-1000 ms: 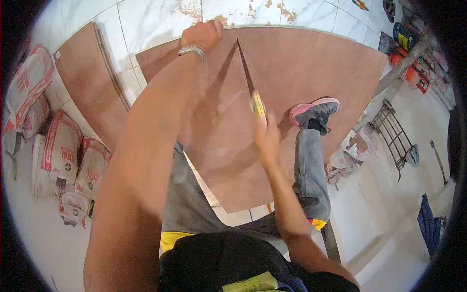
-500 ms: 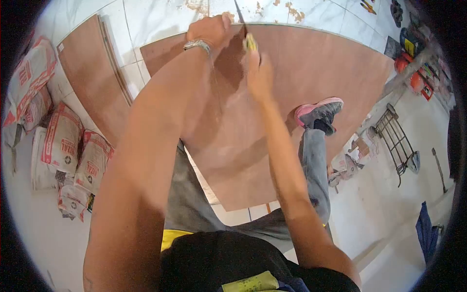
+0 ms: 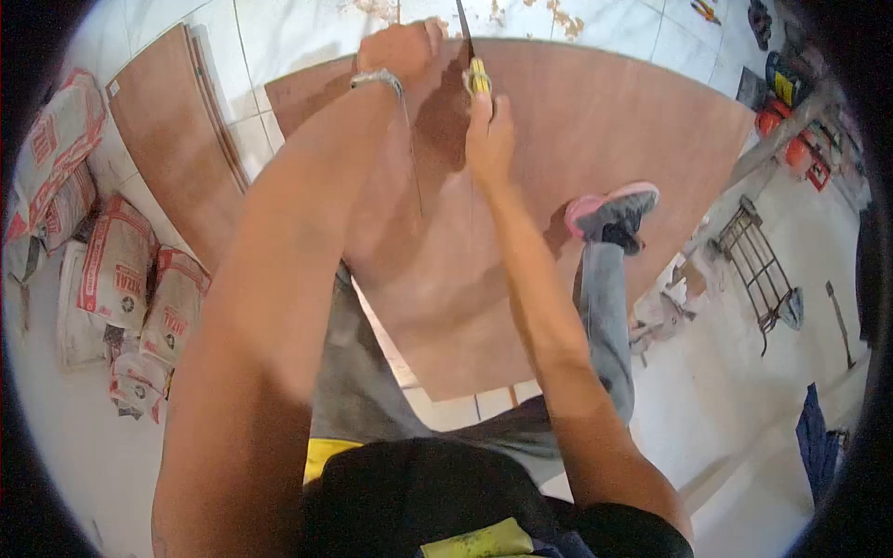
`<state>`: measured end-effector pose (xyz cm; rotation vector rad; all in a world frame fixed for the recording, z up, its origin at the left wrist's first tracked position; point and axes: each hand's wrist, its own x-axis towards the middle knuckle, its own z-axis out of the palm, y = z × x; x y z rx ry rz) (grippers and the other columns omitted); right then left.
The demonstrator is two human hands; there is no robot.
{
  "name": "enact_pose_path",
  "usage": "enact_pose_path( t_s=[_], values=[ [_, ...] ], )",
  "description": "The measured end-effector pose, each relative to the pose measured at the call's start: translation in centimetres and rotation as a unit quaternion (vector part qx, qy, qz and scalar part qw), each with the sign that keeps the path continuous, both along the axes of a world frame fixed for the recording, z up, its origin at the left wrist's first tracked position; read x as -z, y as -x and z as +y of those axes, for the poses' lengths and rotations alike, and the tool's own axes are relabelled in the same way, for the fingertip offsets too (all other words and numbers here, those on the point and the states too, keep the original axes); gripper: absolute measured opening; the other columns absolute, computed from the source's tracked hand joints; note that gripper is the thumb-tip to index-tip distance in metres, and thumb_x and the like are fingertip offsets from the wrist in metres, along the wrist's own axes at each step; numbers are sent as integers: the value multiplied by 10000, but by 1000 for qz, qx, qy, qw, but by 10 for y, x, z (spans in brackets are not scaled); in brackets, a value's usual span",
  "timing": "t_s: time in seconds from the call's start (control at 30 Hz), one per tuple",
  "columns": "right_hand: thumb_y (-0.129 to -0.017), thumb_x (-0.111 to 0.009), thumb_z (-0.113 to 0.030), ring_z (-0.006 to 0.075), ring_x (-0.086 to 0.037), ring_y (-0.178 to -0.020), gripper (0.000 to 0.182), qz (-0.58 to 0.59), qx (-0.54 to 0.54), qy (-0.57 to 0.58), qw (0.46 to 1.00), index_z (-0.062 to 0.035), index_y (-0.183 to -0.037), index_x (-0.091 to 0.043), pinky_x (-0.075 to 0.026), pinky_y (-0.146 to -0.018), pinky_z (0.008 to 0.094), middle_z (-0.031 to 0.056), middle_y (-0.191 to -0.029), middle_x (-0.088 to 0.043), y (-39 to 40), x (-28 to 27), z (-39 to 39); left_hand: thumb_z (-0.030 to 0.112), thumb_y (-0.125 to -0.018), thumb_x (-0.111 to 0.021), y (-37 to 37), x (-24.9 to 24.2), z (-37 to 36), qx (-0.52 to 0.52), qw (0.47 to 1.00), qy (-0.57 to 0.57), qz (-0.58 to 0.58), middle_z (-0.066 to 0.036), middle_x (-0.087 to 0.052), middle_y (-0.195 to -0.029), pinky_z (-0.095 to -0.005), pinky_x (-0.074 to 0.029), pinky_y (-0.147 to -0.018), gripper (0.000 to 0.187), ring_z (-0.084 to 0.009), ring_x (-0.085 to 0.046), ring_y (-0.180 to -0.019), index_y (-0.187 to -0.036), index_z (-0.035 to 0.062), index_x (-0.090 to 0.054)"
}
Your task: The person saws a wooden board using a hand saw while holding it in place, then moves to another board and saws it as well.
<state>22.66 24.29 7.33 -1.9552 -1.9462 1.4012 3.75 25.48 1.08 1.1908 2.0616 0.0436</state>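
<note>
A large reddish-brown plywood sheet (image 3: 595,121) lies across the floor beneath me. Its far edge is under my left hand (image 3: 400,51), which is curled there with the fingertips hidden; a bracelet circles that wrist. Just right of it, my right hand (image 3: 489,139) is wrapped round the yellow handle of a handsaw (image 3: 478,74). The saw's thin dark blade points away from me, past the sheet's far edge. A thin dark line runs along the plywood below my left wrist. My right shoe (image 3: 614,214), pink and grey, rests on the sheet.
More plywood pieces (image 3: 163,121) lie at the left, beside red-and-white sacks (image 3: 119,265). On the right are a metal-framed cart (image 3: 758,265), red helmets (image 3: 791,153) and a dark blue cloth (image 3: 817,446). Orange-handled pliers (image 3: 705,11) lie at the top right.
My right hand and the saw handle have shifted slightly back toward me. My left hand stays at the sheet's far edge, nearly unmoved.
</note>
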Motion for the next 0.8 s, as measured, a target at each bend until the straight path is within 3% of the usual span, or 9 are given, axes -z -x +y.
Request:
enact_pose_path(
  t_s=[0.03,0.1,0.27,0.33,0.43,0.57,0.67,0.7,0.8],
  values=[
    [-1052,-487,-351,533,-624,-940,397,-2,8,40,999,34,-1122,-551,-487,-802,533,317,-940,-654,2,-15,5,428,-1050,-225,-3,2,-3,-13,1000,11,-8,-227,-744,-970,-526,-563,-854,628,-405,-723,-915,-1068,69,-741],
    [-1078,-431,-397,409,-630,-839,450,-19,-58,-154,986,22,-1128,-586,-477,-754,483,257,-924,-654,-28,-36,-26,420,-1049,-232,0,9,3,-46,999,21,-17,-230,-745,-971,-529,-566,-843,619,-411,-724,-906,-1073,67,-739],
    [-1068,-430,-353,267,-602,-823,437,-105,-1,155,982,19,-1270,-542,-489,-770,432,164,-922,-604,-94,-181,-87,417,-1049,-260,1,0,4,-44,998,34,-21,-227,-746,-971,-523,-566,-841,598,-405,-727,-899,-1073,63,-742],
    [-1040,-518,-294,443,-665,-1072,435,-35,-16,34,999,42,-1316,-534,-512,-892,495,313,-1118,-669,-82,-132,-77,429,-1049,-267,1,2,7,-51,998,32,-16,-227,-746,-963,-525,-564,-837,601,-402,-726,-900,-1073,62,-742],
    [-1047,-473,-404,529,-623,-983,440,-45,-28,-23,998,13,-1151,-567,-484,-843,559,348,-1039,-644,-5,11,-6,447,-1048,-270,-3,-9,3,-33,999,9,-19,-226,-745,-952,-532,-560,-826,610,-403,-723,-897,-1069,59,-740],
    [-1059,-441,-428,558,-594,-986,470,19,-20,-25,999,31,-1115,-527,-474,-840,559,357,-1029,-632,28,28,31,453,-1048,-263,-4,3,-4,-23,1000,7,-15,-218,-745,-950,-528,-555,-836,619,-395,-721,-903,-1058,58,-739],
    [-1057,-461,-413,543,-580,-1064,484,-31,-33,36,998,49,-1188,-522,-465,-885,555,364,-1121,-608,-19,-26,-9,459,-1048,-257,1,-1,5,-32,999,17,-11,-215,-745,-949,-520,-553,-848,628,-390,-722,-905,-1046,61,-742],
    [-1060,-454,-396,437,-635,-884,439,-113,-48,28,992,20,-1160,-554,-471,-782,505,306,-955,-633,-39,-61,-35,463,-1049,-256,0,-1,5,-36,999,24,-14,-215,-746,-948,-519,-553,-849,633,-388,-722,-904,-1041,61,-745],
    [-1059,-442,-322,256,-658,-931,417,-117,35,166,979,7,-1290,-554,-491,-778,440,209,-1047,-684,-97,-167,-93,429,-1035,-280,-1,3,7,-47,998,28,-14,-204,-751,-956,-505,-560,-850,594,-389,-728,-896,-1020,89,-767]
  ],
)
